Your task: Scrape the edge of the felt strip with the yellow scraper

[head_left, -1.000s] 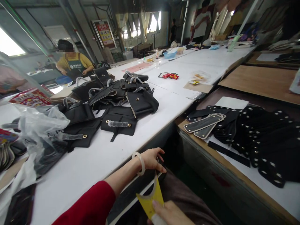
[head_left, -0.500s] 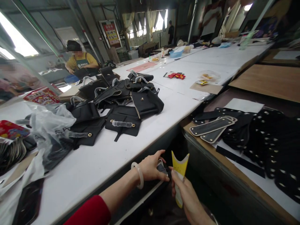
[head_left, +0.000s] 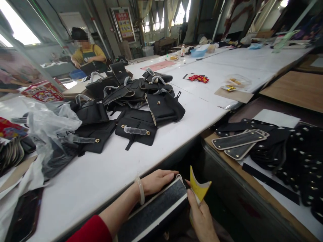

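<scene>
Low in front of me lies a black bag, tilted, with a long dark panel edged in white facing up. My left hand rests along its far edge, fingers stretched and close together; its thumb is hidden. In my right hand is a yellow tool with a curved notch and two points at its end, the notch upward. The right thumb sits by the bag's white-edged corner. Several black handbags are heaped on the white table beyond, some handles wrapped in clear film.
To the right, black studded pieces and long riveted strips lie on a board. A phone and a plastic bag are at the left. A co-worker in a yellow top handles a dark piece across the table.
The bag has come up and turned, so its long panel now shows. My left hand has flattened along its edge. The yellow tool has moved slightly right and down, tilting rightward.
</scene>
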Available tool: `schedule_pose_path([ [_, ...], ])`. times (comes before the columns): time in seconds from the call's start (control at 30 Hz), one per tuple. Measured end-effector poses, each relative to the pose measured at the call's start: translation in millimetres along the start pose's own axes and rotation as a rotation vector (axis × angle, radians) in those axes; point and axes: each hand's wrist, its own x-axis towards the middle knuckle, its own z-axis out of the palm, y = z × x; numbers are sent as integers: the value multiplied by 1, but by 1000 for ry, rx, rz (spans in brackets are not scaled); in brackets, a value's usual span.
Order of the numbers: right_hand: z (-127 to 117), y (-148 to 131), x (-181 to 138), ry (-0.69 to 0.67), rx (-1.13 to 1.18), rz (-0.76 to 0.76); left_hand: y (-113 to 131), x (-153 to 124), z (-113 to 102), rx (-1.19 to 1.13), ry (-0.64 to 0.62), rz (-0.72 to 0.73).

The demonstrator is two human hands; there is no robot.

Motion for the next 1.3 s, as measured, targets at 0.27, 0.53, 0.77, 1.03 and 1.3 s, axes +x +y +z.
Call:
schedule_pose_path([
  [0.27, 12, -6, -11, 129, -36, -16, 5, 2, 4, 135, 13, -8],
  [0.53, -2, 3, -8, -32, -22, 7, 9, -3, 5, 309, 33, -82],
  [0.77, -12, -23, 13, -114, 52, 204, -3, -4, 14, 398, 125, -100],
  [1.03, 13, -14, 79, -445, 74, 456, -5, -1, 15, 359, 141, -58],
  [1.3, 32, -3, 95, -438, -4, 539, -8, -1, 11, 374, 152, -103],
])
